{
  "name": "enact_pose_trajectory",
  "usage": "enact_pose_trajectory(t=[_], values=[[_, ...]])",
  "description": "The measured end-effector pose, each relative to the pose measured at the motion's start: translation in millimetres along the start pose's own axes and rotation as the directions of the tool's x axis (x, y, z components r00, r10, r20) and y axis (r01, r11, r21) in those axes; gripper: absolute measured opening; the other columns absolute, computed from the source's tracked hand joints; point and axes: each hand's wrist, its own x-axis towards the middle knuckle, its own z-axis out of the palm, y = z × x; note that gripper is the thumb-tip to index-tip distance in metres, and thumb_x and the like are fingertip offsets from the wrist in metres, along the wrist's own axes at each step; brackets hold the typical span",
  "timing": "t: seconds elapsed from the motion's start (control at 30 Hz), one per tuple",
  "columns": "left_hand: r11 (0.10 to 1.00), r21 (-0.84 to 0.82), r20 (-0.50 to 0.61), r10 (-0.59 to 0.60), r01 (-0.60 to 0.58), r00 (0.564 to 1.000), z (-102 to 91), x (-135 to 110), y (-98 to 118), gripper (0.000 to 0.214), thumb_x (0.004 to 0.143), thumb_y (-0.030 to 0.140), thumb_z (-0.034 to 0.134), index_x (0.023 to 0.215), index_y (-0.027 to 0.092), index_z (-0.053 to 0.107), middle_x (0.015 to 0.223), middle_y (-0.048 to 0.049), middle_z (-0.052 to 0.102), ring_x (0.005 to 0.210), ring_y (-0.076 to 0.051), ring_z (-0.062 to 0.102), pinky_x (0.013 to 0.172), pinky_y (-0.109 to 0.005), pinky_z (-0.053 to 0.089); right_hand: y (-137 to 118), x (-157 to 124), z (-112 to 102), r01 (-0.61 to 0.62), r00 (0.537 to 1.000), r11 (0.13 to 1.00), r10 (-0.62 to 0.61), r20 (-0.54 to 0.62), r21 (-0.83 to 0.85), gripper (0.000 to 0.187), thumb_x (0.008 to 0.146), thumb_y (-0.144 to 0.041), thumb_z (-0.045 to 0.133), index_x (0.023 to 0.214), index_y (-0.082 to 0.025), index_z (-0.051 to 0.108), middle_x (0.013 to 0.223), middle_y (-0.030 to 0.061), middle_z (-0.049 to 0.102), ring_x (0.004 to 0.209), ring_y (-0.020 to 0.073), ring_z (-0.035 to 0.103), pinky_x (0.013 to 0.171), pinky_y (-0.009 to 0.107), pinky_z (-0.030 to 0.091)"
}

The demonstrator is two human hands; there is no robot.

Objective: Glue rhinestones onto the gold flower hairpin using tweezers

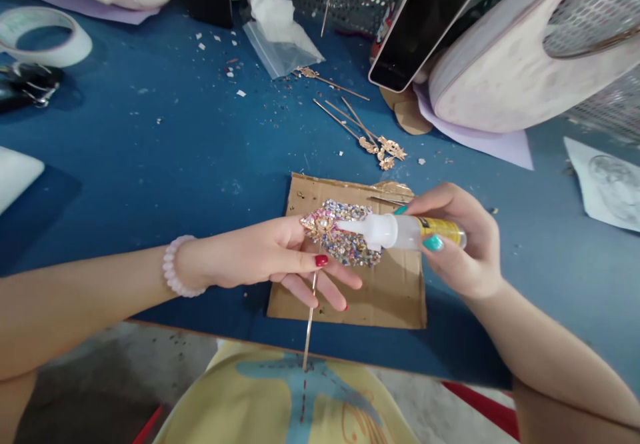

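My left hand (280, 254) pinches a gold hair stick (309, 327) between thumb and fingers, its other fingers spread below. The ornament (320, 224) at its top carries pink stones and a pearl-like bead, and the shaft points down towards my lap. In my right hand (463, 244) a small glue bottle (407, 232) with a yellow label lies almost level, its white nozzle at the ornament. Whether the tip touches is too fine to tell. Underneath, a heap of multicoloured rhinestones (350, 251) lies on a cardboard piece (385, 297). Tweezers (390, 200) show partly beside my right fingers.
Several gold hair sticks (367, 137) lie behind the cardboard, near a clear plastic bag (280, 47). A phone (425, 27) leans at the back beside a white bag-shaped object (490, 64). A tape roll (45, 36) sits far left; a printed sheet (607, 181) lies right.
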Motion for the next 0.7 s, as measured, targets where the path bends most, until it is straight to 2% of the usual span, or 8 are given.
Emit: enact_pose_trajectory(t=[0.2, 0.3, 0.43, 0.6, 0.7], values=[[1.000, 0.030, -0.054, -0.007, 0.009, 0.999, 6.0, -3, 2, 0.055, 0.104, 0.006, 0.051, 0.149, 0.035, 0.039, 0.134, -0.0054, 0.069, 0.092, -0.013, 0.078, 0.077, -0.021, 0.059, -13, 5, 8, 0.023, 0.999, 0.996, -0.019, 0.046, -0.089, 0.027, 0.090, -0.046, 0.072, 0.104, -0.024, 0.065, 0.081, 0.0008, 0.067, 0.061, 0.0125, 0.062, 0.049, 0.024, 0.048], [0.999, 0.041, -0.039, 0.002, -0.001, 0.999, 5.9, -2, -1, 0.049, 0.104, 0.005, 0.048, 0.145, 0.032, 0.042, 0.134, -0.0055, 0.068, 0.092, -0.013, 0.078, 0.077, -0.020, 0.059, -14, 3, 9, 0.082, 0.997, 0.970, -0.077, 0.029, -0.229, 0.028, 0.090, -0.049, 0.070, 0.100, -0.023, 0.065, 0.082, 0.0017, 0.068, 0.066, 0.0138, 0.065, 0.054, 0.025, 0.051], [0.997, 0.075, -0.023, 0.014, -0.013, 1.000, 6.2, -2, -3, 0.048, 0.103, 0.003, 0.045, 0.141, 0.031, 0.042, 0.134, -0.0047, 0.066, 0.094, -0.012, 0.078, 0.078, -0.020, 0.059, -13, -1, 10, 0.115, 0.992, 0.928, -0.128, -0.015, -0.355, 0.028, 0.095, -0.051, 0.062, 0.096, -0.023, 0.063, 0.078, -0.0002, 0.066, 0.060, 0.0114, 0.060, 0.053, 0.024, 0.049], [0.994, 0.101, -0.059, 0.047, -0.041, 0.997, 9.0, -1, -6, 0.046, 0.103, 0.005, 0.045, 0.141, 0.030, 0.039, 0.129, -0.0062, 0.068, 0.091, -0.013, 0.078, 0.078, -0.022, 0.059, -14, -3, 12, 0.146, 0.989, 0.929, -0.131, 0.066, -0.340, 0.015, 0.092, -0.037, 0.066, 0.098, -0.024, 0.061, 0.072, -0.0019, 0.062, 0.049, 0.0099, 0.054, 0.043, 0.022, 0.044], [0.989, 0.135, -0.086, 0.071, -0.059, 0.994, 9.8, 0, -7, 0.047, 0.102, 0.004, 0.046, 0.140, 0.030, 0.039, 0.126, -0.0061, 0.069, 0.090, -0.013, 0.078, 0.079, -0.024, 0.059, -15, -5, 13, 0.155, 0.987, 0.940, -0.139, 0.074, -0.304, 0.019, 0.088, -0.030, 0.070, 0.105, -0.026, 0.061, 0.072, -0.0012, 0.063, 0.048, 0.0124, 0.053, 0.041, 0.025, 0.044]])
